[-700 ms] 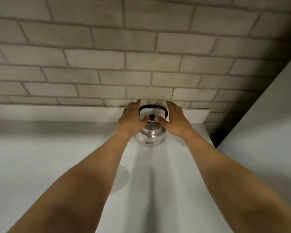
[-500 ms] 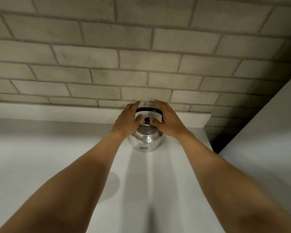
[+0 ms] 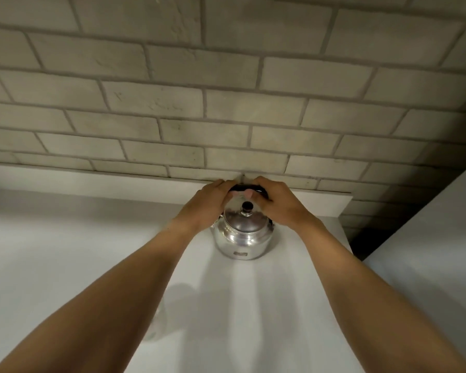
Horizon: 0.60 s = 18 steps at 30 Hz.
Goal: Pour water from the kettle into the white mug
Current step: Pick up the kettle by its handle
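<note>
Kettle (image 3: 242,235) sits upright on the white counter (image 3: 65,265), pushed far back near the brick wall (image 3: 226,103) and just in front of the low white ledge (image 3: 119,184) that runs along it. It's a shiny metal one, domed lid with a dark knob (image 3: 247,205) poking up in the middle, a small plate on the side facing us. Both arms are stretched out, and both hands are up on the black handle (image 3: 246,187) arching over the lid. Left hand (image 3: 207,205) comes in from the left side, fingers curled over the top of the bar, clamped on it. Right hand (image 3: 277,201) meets it from the other side, fingers wrapped over the same bar, fingertips of the two hands nearly touching in the middle. Base of the kettle looks to be resting flat on the counter. Plain white panel (image 3: 428,251) rises at the right. A mug isn't anywhere to be made out here.
</note>
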Each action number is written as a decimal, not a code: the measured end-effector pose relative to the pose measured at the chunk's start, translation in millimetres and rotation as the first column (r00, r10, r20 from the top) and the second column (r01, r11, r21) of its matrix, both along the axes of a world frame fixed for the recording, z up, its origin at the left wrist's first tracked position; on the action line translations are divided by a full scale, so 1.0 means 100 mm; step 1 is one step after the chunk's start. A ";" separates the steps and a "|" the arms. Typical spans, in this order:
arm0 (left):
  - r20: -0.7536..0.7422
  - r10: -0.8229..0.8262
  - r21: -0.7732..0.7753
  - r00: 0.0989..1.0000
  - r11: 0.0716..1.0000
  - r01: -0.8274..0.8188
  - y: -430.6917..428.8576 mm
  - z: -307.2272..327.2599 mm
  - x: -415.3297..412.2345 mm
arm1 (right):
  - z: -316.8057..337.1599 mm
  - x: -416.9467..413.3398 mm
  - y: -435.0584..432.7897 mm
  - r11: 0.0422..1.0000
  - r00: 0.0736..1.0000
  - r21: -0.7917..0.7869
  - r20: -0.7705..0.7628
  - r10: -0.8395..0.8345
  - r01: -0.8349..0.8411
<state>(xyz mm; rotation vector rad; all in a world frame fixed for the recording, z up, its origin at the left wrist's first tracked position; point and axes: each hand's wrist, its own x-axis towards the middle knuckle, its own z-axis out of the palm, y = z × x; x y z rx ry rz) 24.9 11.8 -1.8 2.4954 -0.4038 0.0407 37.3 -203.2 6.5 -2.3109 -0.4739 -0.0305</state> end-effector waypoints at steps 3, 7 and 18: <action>0.009 0.000 -0.038 1.000 0.999 0.000 0.04 0.13 -0.23 | 0.13 -0.24 0.06 1.000 0.999 0.018 0.040 0.009 -0.009; 0.086 -0.013 -0.029 0.996 0.999 0.015 0.05 0.34 -0.65 | 0.30 -0.60 0.12 0.999 0.995 0.023 0.093 -0.047 0.045; 0.509 -0.004 -0.022 0.861 1.000 0.017 0.04 0.06 -2.19 | 0.47 -1.57 0.16 0.987 0.971 0.088 0.187 -0.149 0.135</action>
